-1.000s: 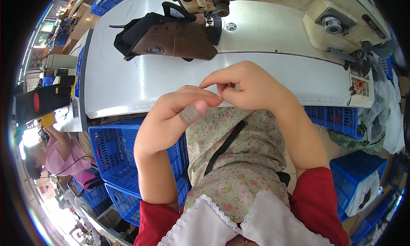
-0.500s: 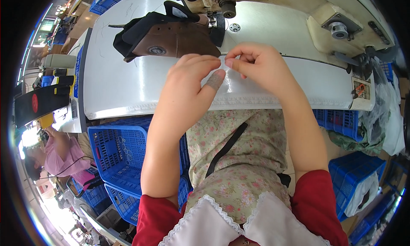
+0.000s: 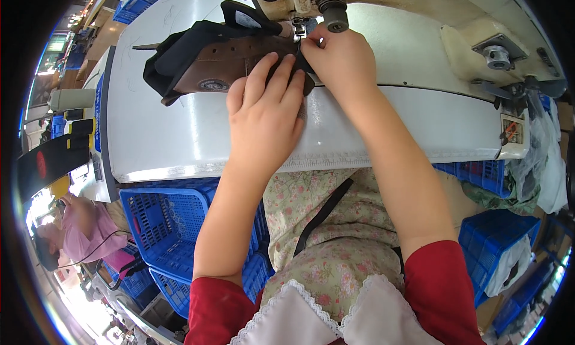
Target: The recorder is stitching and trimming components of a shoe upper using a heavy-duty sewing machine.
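Note:
A brown leather shoe upper [image 3: 224, 58] with a black lining, eyelet holes and a round badge lies on the white sewing machine table. Its right end sits at the presser foot [image 3: 299, 31] of the sewing machine. My left hand [image 3: 263, 120] rests on the upper with its fingers stretched and spread over the leather, the thumb partly hidden. Close to the right of the presser foot, my right hand [image 3: 342, 60] has its thumb and forefinger pinched together. What lies between those fingertips is too small to make out.
The machine's head [image 3: 332, 9] overhangs the back of the table [image 3: 197, 135]. Blue plastic baskets [image 3: 162, 225] stand below the table at left, and another blue crate [image 3: 497, 249] at right. A person in pink [image 3: 90, 231] sits at far left. Clear plastic bags [image 3: 539, 159] hang at right.
Both hands have moved forward from above the table's front part. My left hand now lies on the shoe upper, and my right hand has reached the presser foot.

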Tool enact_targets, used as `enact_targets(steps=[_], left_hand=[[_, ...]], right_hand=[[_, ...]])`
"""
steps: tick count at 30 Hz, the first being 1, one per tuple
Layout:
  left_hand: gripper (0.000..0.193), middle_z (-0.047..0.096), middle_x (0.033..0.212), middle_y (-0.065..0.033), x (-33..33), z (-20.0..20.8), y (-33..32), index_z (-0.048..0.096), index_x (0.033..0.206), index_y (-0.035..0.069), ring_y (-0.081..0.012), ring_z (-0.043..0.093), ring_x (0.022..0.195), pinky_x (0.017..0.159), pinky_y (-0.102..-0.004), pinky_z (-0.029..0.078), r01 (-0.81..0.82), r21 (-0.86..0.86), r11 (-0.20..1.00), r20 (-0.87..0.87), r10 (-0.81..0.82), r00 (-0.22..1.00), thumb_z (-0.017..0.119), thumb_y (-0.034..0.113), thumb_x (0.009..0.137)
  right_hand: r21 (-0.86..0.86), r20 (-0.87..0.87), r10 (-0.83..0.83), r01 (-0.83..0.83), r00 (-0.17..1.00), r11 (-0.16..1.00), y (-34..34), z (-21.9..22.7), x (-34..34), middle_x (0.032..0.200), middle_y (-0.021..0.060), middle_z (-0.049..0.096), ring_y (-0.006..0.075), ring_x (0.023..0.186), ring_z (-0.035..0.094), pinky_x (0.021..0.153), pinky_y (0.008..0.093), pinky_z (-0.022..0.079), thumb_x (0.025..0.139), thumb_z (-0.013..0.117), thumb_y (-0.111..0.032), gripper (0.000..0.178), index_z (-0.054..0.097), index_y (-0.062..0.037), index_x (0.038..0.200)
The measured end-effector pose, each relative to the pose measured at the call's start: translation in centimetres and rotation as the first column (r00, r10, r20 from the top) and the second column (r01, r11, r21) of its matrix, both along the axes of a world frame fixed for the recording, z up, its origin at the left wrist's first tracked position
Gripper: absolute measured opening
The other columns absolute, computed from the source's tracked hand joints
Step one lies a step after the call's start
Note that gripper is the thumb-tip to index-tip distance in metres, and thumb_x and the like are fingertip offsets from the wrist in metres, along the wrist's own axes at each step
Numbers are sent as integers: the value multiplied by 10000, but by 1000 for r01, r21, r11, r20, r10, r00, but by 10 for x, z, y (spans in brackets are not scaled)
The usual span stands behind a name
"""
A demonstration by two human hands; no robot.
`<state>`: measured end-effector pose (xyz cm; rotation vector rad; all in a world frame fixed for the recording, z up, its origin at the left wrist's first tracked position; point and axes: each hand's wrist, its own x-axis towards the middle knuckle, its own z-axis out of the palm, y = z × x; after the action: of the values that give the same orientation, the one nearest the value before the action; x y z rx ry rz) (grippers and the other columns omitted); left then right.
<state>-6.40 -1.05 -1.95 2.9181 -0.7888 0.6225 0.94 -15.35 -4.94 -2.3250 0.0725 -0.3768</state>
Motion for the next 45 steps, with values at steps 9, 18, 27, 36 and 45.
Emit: enact_targets(steps=[9,18,27,36,45], left_hand=[[360,625,1281,17,6,-28,2,710,1077,156,-189,469,1301,1033,-369,292,42,-76,996,162,-29,986,640,162,723],[360,631,1273,18,5,-28,1,712,1063,158,-189,464,1307,1023,-357,295,35,-94,995,155,-20,988,635,161,711],[346,632,1285,36,4,-26,1,719,1079,187,-196,454,1308,1039,-361,255,19,-81,996,142,-7,990,658,166,738],[362,632,1298,48,3,-25,1,729,1106,217,-206,444,1309,1035,-368,246,6,-67,998,116,2,993,687,168,750],[321,631,1265,26,6,-30,2,703,1043,168,-175,464,1302,1019,-353,296,49,-110,993,181,-28,983,629,158,731]], right_hand=[[65,163,-79,69,983,995,7,-14,-3,689,122,690,329,642,676,605,414,547,766,679,-214,137,719,-85,747],[64,229,-49,35,972,997,8,-17,-3,672,112,686,318,629,677,590,405,540,775,686,-219,139,717,-89,737],[69,238,-57,41,970,997,7,-18,-2,686,113,691,319,630,678,595,400,545,777,688,-210,132,719,-90,732],[61,243,-51,37,969,997,5,-18,-3,601,61,650,185,519,624,525,305,491,797,734,-188,117,714,-73,805],[73,208,-26,11,978,997,4,-16,-6,630,65,664,169,542,627,543,297,492,809,727,-191,121,722,-71,821]])
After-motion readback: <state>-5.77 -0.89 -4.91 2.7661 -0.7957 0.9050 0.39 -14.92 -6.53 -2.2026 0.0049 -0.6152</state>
